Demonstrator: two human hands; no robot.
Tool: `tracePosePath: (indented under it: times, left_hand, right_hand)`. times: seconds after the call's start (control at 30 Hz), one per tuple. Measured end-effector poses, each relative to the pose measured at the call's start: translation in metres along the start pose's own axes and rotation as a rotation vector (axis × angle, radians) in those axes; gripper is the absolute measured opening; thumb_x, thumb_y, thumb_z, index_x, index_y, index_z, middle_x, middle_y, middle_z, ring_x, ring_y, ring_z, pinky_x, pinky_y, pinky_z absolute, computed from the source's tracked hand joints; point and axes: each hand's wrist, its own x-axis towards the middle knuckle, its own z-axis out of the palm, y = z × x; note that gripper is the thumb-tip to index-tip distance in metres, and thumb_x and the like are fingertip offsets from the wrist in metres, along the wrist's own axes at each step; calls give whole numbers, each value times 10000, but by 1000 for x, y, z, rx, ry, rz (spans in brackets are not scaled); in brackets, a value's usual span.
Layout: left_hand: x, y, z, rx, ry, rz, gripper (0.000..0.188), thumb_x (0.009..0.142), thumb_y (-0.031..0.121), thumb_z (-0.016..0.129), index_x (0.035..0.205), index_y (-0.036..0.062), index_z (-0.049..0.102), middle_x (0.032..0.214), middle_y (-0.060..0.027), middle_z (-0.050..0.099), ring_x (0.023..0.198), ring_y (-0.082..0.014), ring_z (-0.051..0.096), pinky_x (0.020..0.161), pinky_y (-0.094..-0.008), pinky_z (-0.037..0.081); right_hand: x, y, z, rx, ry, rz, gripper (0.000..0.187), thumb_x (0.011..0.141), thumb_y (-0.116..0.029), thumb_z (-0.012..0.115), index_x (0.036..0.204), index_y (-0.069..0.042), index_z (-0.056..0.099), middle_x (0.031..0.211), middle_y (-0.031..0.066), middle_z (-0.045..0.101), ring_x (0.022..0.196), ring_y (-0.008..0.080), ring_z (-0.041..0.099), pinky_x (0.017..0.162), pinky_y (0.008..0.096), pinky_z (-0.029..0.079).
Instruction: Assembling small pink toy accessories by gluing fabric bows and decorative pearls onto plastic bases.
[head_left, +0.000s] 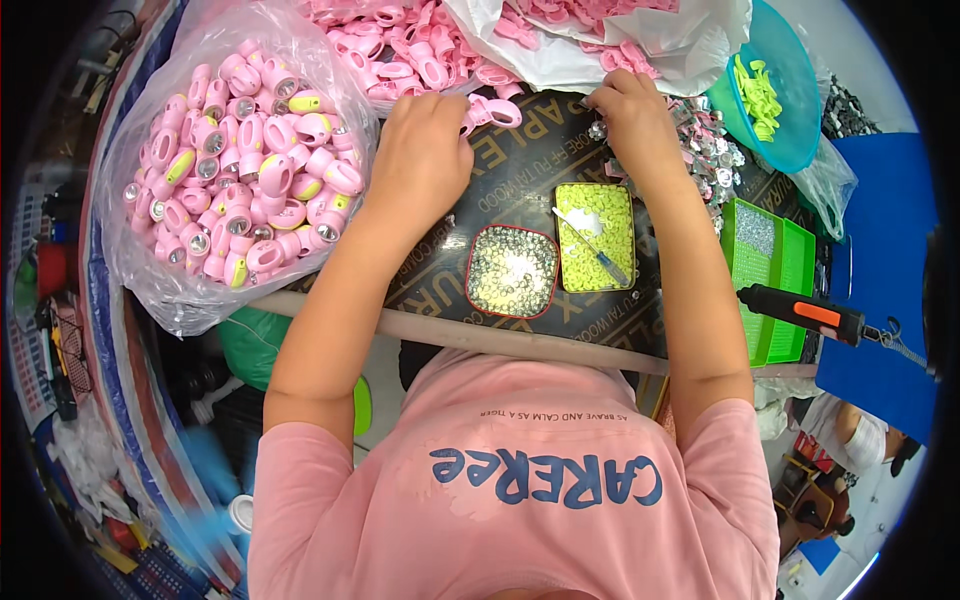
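Note:
My left hand [428, 150] is closed round a pink plastic flashlight housing [493, 112], whose looped end sticks out past the fingers to the right. My right hand [635, 120] reaches to the left edge of a heap of small silver and pink parts [708, 150]; its fingers curl down together, and what they pinch, if anything, is hidden. Between my forearms are a red-rimmed tin of small shiny round pieces [512, 270] and a tray of tiny yellow-green parts [597, 265]. On that tray lies a screwdriver [608, 262].
A clear bag of pink flashlights [250, 180] stands at the left. Loose pink housings [420, 50] and a white bag [690, 45] lie at the back. On the right are a teal bowl [795, 110], a green divided tray [785, 275] and a hanging black-and-orange electric screwdriver [805, 312].

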Motion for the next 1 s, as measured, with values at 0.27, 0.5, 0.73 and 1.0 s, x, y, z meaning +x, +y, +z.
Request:
tracePosePath:
  times: [0.27, 0.5, 0.73, 1.0]
  left_hand:
    - [27, -9, 19, 50, -74, 61, 165, 822, 13, 645, 986, 16, 625, 994, -178, 686, 957, -403, 642, 851, -495, 510]
    - [4, 49, 7, -1165, -508, -416, 359, 978, 54, 641, 1327, 40, 555, 1145, -90, 633, 843, -176, 721, 625, -267, 584]
    - [-28, 82, 17, -1869, -569, -733, 413, 1032, 69, 557, 1420, 55, 417, 1257, -139, 596, 1083, -315, 696, 895, -407, 600]
    - [-52, 80, 19, -2069, -320, -692, 384, 969, -15, 657, 1308, 46, 489, 1184, -135, 669, 1100, -266, 695, 943, -397, 588]
  right_hand:
    - [7, -9, -36, 879, -40, 670, 262, 983, -72, 652, 1237, -8, 652, 969, 78, 729, 864, 98, 653, 738, 270, 531]
    - [6, -20, -44, 1066, -65, 580, 326, 888, -99, 745, 1191, 1, 677, 984, 72, 740, 852, 98, 659, 731, 255, 524]
    - [5, -41, -68, 1474, -148, 679, 369, 848, 15, 720, 1210, 38, 656, 954, 84, 715, 835, 139, 688, 741, 261, 541]
    - [-34, -93, -85, 1337, -236, 741, 255, 866, -34, 771, 1101, 53, 723, 948, 45, 726, 779, 51, 623, 651, 211, 509]
